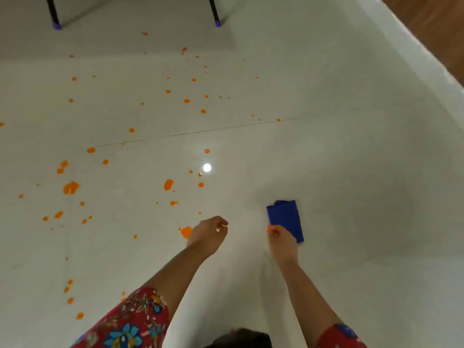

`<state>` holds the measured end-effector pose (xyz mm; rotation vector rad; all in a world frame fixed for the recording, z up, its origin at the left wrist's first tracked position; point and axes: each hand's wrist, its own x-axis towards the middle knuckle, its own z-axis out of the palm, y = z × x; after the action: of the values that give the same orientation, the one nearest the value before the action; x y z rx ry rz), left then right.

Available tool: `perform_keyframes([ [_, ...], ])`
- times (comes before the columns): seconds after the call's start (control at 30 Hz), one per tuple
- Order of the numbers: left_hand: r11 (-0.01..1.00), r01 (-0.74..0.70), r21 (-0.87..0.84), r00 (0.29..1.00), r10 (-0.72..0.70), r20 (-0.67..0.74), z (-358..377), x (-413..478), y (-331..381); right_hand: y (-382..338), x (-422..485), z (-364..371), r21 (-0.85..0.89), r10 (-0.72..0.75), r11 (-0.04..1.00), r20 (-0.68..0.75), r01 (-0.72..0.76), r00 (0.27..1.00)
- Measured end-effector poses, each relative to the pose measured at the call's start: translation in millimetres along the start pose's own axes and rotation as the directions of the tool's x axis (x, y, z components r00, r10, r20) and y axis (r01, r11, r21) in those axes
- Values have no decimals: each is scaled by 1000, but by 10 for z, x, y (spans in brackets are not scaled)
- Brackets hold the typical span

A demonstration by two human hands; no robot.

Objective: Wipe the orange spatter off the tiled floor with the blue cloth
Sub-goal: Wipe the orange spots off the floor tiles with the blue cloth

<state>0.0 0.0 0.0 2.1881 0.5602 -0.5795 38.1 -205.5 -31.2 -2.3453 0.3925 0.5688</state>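
A folded blue cloth hangs over the white tiled floor, pinched at its near edge by my right hand. My left hand hovers to the left of it with fingers loosely curled and nothing in it. Orange spatter is scattered across the left and middle of the floor in many drops. One larger orange blot lies just left of my left hand, partly hidden by it. Another big blot lies far left.
Two black table legs with purple feet stand at the top. A white wall base runs diagonally on the right, with brown wood beyond. A bright light reflection shines on the tile. My red floral sleeves fill the bottom.
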Motion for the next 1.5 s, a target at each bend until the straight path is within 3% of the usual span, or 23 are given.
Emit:
perform_keyframes([
  [0.1,1000,-13,-11,1000,13,19,241,334,-156,218,377,221,-67,-55,997,-98,49,994],
  [0.17,995,-9,-95,1000,11,18,399,494,-269,375,643,341,-268,-132,959,-128,94,983],
  [0.27,989,-37,-143,999,41,26,536,568,-347,534,869,386,-526,-111,851,-145,19,983],
  [0.37,967,-46,-251,999,50,11,563,560,-396,634,982,455,-598,-157,802,-223,-7,962],
  [0.47,920,-13,-391,1000,6,-20,561,529,-409,631,1075,471,-603,-256,794,-215,78,942],
  [0.57,846,9,-533,998,-41,-48,583,523,-412,515,1035,479,-331,-265,926,-224,183,938],
  [0.67,746,65,-663,994,-108,-25,573,490,-336,317,780,469,189,-124,969,-197,162,973],
  [0.73,716,111,-689,990,-140,14,532,499,-285,143,599,430,611,12,791,-44,17,999],
  [0.8,663,173,-729,984,-154,93,439,481,-196,-61,415,332,820,32,525,250,-229,968],
  [0.87,579,259,-773,966,-132,224,335,460,-85,-216,257,208,848,-92,237,505,-473,858],
  [0.9,546,289,-787,955,-111,273,298,472,-48,-266,203,180,823,-177,122,567,-554,804],
  [0.97,497,314,-809,945,-79,318,267,481,3,-369,70,139,793,-214,49,602,-607,769],
  [1.03,504,294,-812,951,-72,300,237,484,46,-418,14,115,810,-107,66,587,-583,803],
  [1.17,713,117,-691,990,-142,21,142,459,51,-505,-40,-84,845,-136,156,532,-512,836],
  [1.2,780,104,-617,989,-147,-20,109,461,14,-543,-45,-140,846,-166,212,525,-490,835],
  [1.27,905,75,-419,994,-101,-39,59,439,-59,-526,15,-141,801,-152,455,500,-388,853],
  [1.3,934,28,-357,999,-41,-29,57,414,-81,-506,23,-124,752,-130,581,465,-313,876],
  [1.37,927,-166,-337,984,180,12,67,329,-56,-447,5,-81,687,-119,677,457,-264,881],
  [1.43,856,-340,-389,909,405,97,29,239,35,-381,-14,-68,744,-132,555,519,-371,844],
  [1.5,832,-381,-404,873,467,138,-58,246,124,-340,-27,-92,842,-181,318,505,-435,844],
])
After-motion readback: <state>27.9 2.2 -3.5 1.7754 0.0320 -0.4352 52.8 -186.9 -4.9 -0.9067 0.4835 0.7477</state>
